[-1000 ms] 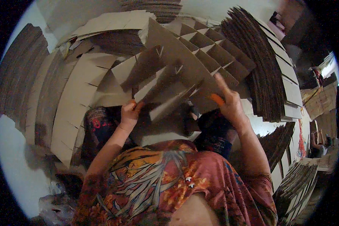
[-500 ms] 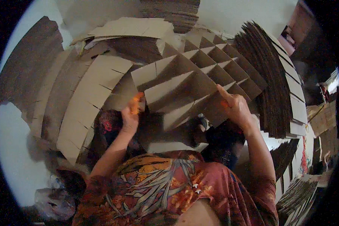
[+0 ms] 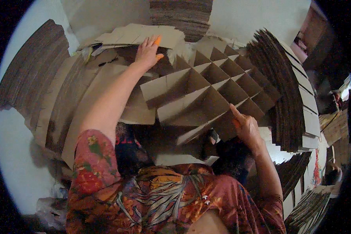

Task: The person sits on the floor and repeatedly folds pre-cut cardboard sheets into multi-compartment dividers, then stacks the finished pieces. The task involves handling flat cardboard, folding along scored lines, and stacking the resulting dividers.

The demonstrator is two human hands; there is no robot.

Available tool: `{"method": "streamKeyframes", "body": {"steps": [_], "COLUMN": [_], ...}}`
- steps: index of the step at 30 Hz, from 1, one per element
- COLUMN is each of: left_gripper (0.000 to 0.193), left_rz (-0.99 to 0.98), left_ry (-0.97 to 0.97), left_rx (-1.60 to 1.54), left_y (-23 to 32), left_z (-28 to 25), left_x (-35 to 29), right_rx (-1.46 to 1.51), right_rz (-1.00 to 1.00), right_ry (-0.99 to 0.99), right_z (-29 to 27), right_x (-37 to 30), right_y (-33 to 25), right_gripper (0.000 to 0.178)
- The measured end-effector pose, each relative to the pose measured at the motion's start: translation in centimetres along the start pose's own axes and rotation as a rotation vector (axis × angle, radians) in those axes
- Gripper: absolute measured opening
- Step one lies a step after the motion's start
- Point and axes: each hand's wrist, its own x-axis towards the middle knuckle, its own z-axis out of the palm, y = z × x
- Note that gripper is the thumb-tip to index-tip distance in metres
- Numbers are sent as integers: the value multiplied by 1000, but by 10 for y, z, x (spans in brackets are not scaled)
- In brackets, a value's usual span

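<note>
My left hand (image 3: pixel 148 52) reaches forward, its fingers stretched out over the top sheet of a stack of slotted cardboard strips (image 3: pixel 128 35). Orange covers sit on its thumb and one fingertip. A partly assembled cardboard divider grid (image 3: pixel 212 84) lies tilted in front of me, its crossed strips forming cells towards the far right and longer open gaps at the left. My right hand (image 3: pixel 246 126) grips the grid's near right edge, index finger laid along the top of a strip. Some orange shows at that hand too; its other fingers are partly hidden.
A tall curved row of cardboard strips (image 3: pixel 277 85) stands right of the grid. More stacked strips (image 3: pixel 62 97) fan out on the left. Another cardboard stack (image 3: pixel 181 19) leans against the far wall. Further strips (image 3: pixel 308 210) lie at the lower right, and my knees are below the grid.
My left hand has moved from the grid's near left side forward onto the far strip stack. The right hand keeps its hold on the grid, and the view has shifted slightly.
</note>
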Motion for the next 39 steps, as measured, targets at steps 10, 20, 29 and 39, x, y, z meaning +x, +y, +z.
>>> {"method": "streamKeyframes", "body": {"steps": [10,20,29,39], "left_gripper": [18,18,20,34], "left_rz": [-197,-179,-314,423], "left_ry": [-271,-3,141,-183], "left_rx": [-344,-580,-804,-1190], "left_y": [-34,-24,-47,136], "left_z": [12,-18,-43,-136], "left_x": [61,23,36,-95], "right_rx": [-26,993,1011,1548], "right_rz": [-8,99,74,453], "right_ry": [230,351,237,482], "right_z": [-12,-23,-16,-33], "right_x": [-8,20,15,28], "right_y": [-21,-64,-79,-79], "right_gripper": [50,26,28,33]}}
